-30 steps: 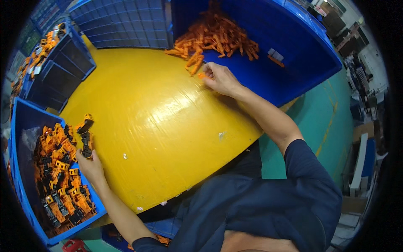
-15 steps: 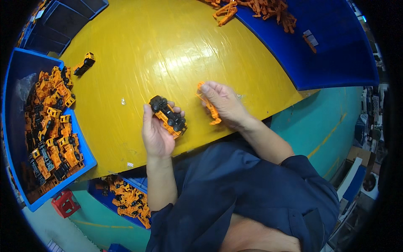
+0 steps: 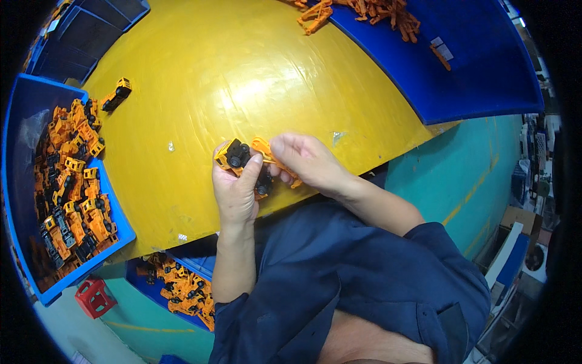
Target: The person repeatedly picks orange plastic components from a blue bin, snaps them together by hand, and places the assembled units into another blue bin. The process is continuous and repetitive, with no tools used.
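Observation:
My left hand (image 3: 236, 191) is closed round a toy truck (image 3: 233, 155), orange-yellow with black wheels. Its black underside and wheels face up, and my thumb presses across its middle. Pinched in my right hand (image 3: 309, 161) is an orange plastic arm piece (image 3: 264, 148), held right beside the truck. Fingers cover much of both parts, so I cannot tell whether they touch. Both hands are above the near edge of the yellow table (image 3: 200, 109).
A blue bin (image 3: 124, 227) of toy trucks stands at the left. Another toy truck (image 3: 117, 94) lies near it. At the upper right, a large blue tray (image 3: 485, 91) holds orange arm pieces (image 3: 388, 15). Below the table are another bin of orange toys (image 3: 188, 291) and a red stool (image 3: 95, 297).
My right hand has brought the arm piece left, up to the truck. My left hand's thumb has closed over the truck, which has turned in the grip.

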A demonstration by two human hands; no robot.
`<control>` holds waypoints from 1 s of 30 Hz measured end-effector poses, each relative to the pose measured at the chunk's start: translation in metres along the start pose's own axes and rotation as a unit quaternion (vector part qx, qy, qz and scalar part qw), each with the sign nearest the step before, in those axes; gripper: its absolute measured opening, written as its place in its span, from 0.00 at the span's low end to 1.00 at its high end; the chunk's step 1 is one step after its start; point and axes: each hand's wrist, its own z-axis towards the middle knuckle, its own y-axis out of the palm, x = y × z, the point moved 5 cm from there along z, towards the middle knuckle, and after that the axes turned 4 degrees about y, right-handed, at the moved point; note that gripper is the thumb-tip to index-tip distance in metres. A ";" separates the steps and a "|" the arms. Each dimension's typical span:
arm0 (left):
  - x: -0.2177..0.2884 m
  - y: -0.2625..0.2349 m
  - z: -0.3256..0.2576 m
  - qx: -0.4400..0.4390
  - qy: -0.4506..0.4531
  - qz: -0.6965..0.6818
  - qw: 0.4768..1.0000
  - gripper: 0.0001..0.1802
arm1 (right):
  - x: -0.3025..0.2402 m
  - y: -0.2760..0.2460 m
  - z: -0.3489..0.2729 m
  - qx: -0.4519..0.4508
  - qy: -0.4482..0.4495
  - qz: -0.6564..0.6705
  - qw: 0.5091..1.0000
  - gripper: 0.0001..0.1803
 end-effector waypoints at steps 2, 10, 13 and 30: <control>0.001 -0.005 0.001 0.033 0.011 0.008 0.999 0.21 | 0.000 0.000 -0.005 -0.002 -0.024 -0.062 0.998 0.18; 0.001 0.001 0.003 -0.015 -0.005 0.049 0.999 0.25 | 0.013 -0.003 0.004 0.049 -0.087 -0.041 0.994 0.11; 0.012 -0.004 0.001 -0.044 -0.062 0.067 0.995 0.28 | 0.015 -0.018 0.005 0.097 -0.010 -0.053 0.994 0.11; 0.017 0.023 -0.011 -0.134 -0.062 0.194 0.970 0.49 | -0.028 -0.024 -0.007 0.268 -0.339 -0.238 0.870 0.13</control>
